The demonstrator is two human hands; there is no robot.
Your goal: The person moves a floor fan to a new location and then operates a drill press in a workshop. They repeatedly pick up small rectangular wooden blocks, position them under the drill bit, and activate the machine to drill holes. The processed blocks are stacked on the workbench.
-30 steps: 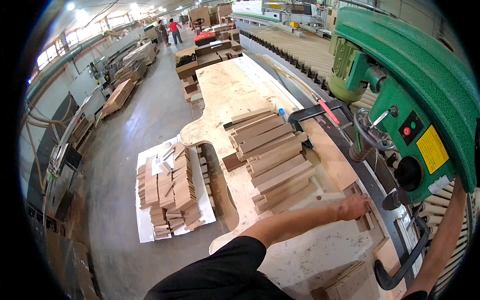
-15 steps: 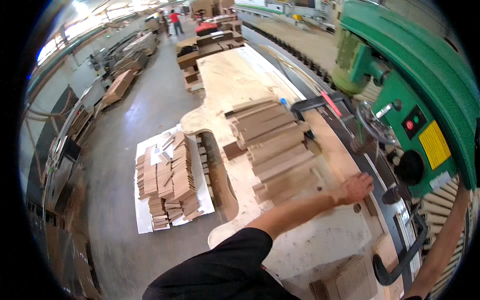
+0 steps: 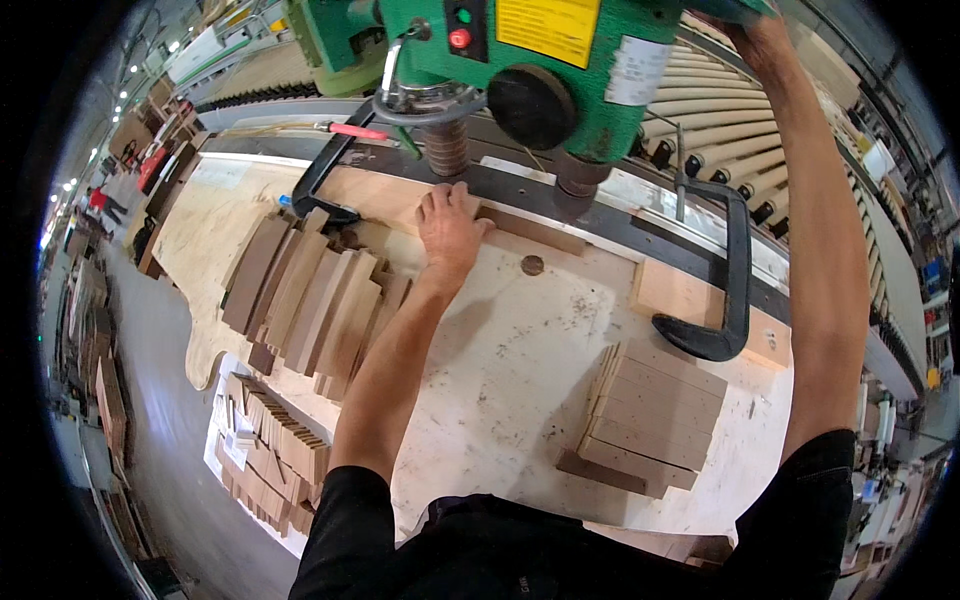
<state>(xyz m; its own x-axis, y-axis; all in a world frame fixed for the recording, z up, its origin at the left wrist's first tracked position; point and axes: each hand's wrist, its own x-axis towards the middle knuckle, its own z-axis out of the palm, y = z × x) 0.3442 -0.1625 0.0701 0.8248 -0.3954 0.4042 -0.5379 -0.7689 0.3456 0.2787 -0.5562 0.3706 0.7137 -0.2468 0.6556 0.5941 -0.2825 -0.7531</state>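
Observation:
My left hand (image 3: 450, 235) is at the wooden fence (image 3: 375, 195) along the far side of the pale board, below the green machine (image 3: 625, 75). Its fingers are closed over the left end of a narrow brown wood strip (image 3: 535, 233), with the thumb against it. The strip lies along the fence, under the machine's dark spindles. My right hand (image 3: 755, 40) is raised to the machine's right side at the top edge of the view. Its fingers are mostly hidden, so what it touches cannot be made out.
Left of my left forearm is a row of wood strips (image 3: 310, 295). A stack of brown strips (image 3: 655, 415) sits at the right. Black clamps (image 3: 738, 280) grip the board's far edge. More wood pieces (image 3: 270, 450) are piled low at the left. Rollers (image 3: 720, 120) stretch behind the machine.
My view has swung to the right, toward the machine. My left hand has gone from lying spread near the fence to gripping a strip there. My right hand has come into view.

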